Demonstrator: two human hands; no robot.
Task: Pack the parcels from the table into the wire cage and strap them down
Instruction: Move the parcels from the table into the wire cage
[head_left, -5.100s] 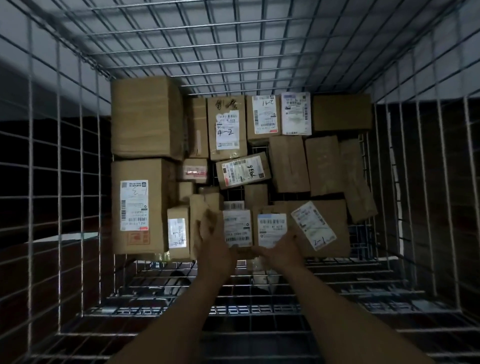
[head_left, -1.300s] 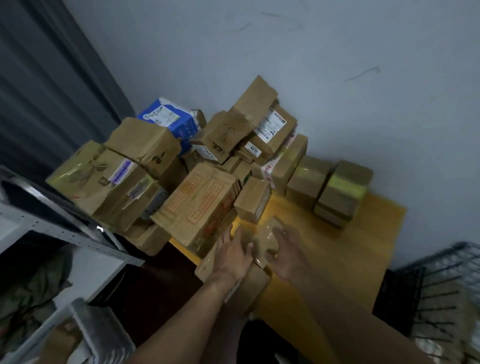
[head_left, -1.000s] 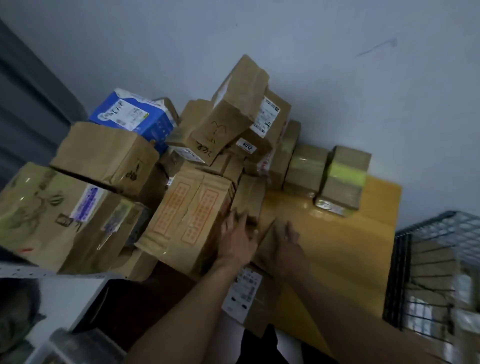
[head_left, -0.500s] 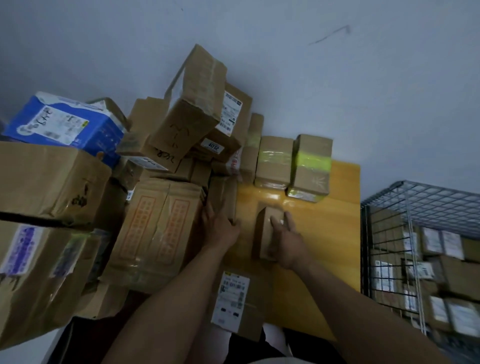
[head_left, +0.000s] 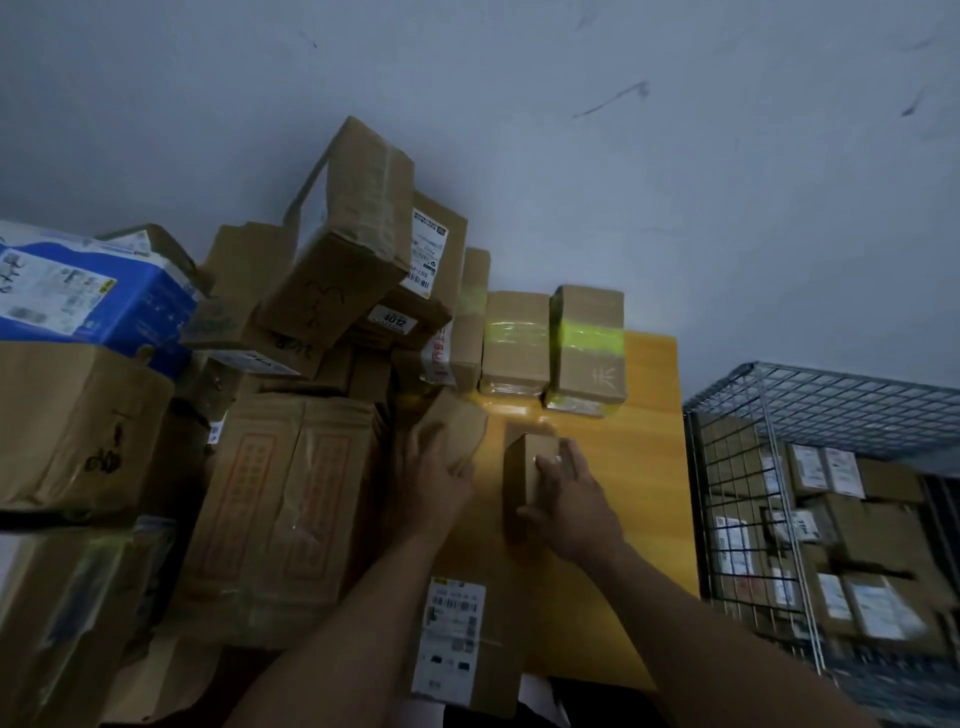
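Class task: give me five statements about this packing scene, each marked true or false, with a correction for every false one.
1. The right hand grips a small box on the table. True.
2. The cage is empty. False: labelled parcels are stacked in it.
3. A blue box sits at the left of the pile. True.
4. The cage stands left of the table. False: it stands to the right.
5. The left hand holds a strap. False: it touches a second box, and no strap shows.
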